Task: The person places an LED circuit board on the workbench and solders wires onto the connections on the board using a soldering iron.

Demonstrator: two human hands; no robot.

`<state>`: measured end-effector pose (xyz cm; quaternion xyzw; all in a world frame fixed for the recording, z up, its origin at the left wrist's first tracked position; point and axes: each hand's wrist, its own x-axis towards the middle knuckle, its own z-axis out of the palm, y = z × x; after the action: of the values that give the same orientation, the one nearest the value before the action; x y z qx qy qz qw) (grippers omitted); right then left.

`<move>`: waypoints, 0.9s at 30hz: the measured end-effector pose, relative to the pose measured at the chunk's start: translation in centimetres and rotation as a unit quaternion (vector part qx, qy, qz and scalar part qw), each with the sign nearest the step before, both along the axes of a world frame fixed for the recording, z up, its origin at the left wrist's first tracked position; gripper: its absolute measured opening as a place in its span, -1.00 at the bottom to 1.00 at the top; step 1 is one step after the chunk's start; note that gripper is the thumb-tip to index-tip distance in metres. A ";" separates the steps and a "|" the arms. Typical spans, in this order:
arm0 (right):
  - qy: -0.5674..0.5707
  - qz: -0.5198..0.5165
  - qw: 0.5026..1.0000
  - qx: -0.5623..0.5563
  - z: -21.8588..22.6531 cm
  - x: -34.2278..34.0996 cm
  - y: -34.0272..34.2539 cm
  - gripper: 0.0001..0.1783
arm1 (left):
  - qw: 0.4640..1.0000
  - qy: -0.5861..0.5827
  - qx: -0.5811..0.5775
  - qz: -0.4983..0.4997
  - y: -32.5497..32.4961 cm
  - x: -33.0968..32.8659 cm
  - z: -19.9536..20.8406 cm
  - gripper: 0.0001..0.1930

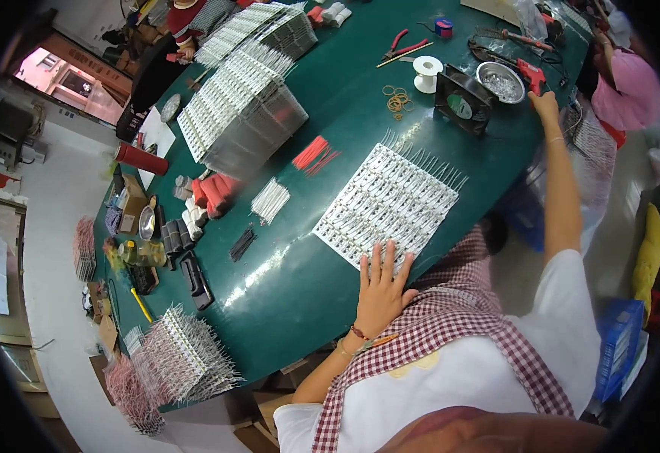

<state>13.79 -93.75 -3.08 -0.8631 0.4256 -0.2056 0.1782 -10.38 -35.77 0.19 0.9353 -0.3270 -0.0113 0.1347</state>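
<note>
My left hand (381, 288) lies flat with fingers spread on the near edge of a white panel (390, 204). Rows of small parts cover the panel, and thin white wires stick out along its far edge. At the far right, my right arm is stretched out and my right hand (544, 107) is closed around the handle of a red glue gun (531, 73). Beside the gun are a metal bowl (501, 81) of small clear pieces and a black square fan (462, 100). The gun's front end is hard to make out.
Tall stacks of similar panels (243, 113) stand at the far left of the green table (285, 264). Red (316, 155), white (270, 201) and black wire bundles (242, 244) lie mid-table. A white spool (427, 74), rubber bands (397, 100) and pliers (396, 44) sit farther back. Other people work nearby.
</note>
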 end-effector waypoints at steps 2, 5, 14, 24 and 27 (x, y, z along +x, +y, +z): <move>0.055 -0.006 0.998 -0.023 1.1 1.0 1.1 -0.23 | 1.000 -0.004 0.013 0.016 -0.1 -0.4 0.0 -0.21; 0.055 0.041 0.997 -0.041 1.3 0.4 -0.6 -0.57 | 1.000 -0.008 0.013 0.004 -0.1 -0.7 -0.3 -0.21; -0.337 0.106 0.789 0.503 3.0 -2.4 3.1 -0.75 | 0.986 -0.008 -0.132 0.102 3.8 1.2 2.6 -0.25; -0.573 0.367 0.460 0.571 12.6 -12.6 14.3 -0.56 | 0.930 -0.210 -0.136 0.267 15.7 14.7 0.3 -0.74; -0.526 0.418 0.399 0.624 11.7 -14.7 8.9 -0.54 | 0.943 -0.206 -0.117 0.234 14.0 17.6 -0.2 -0.74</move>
<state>-0.88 -84.83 8.60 -0.3030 -0.1561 -0.1963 0.9194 7.18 -21.75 -0.01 0.9451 -0.1187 0.2514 0.1717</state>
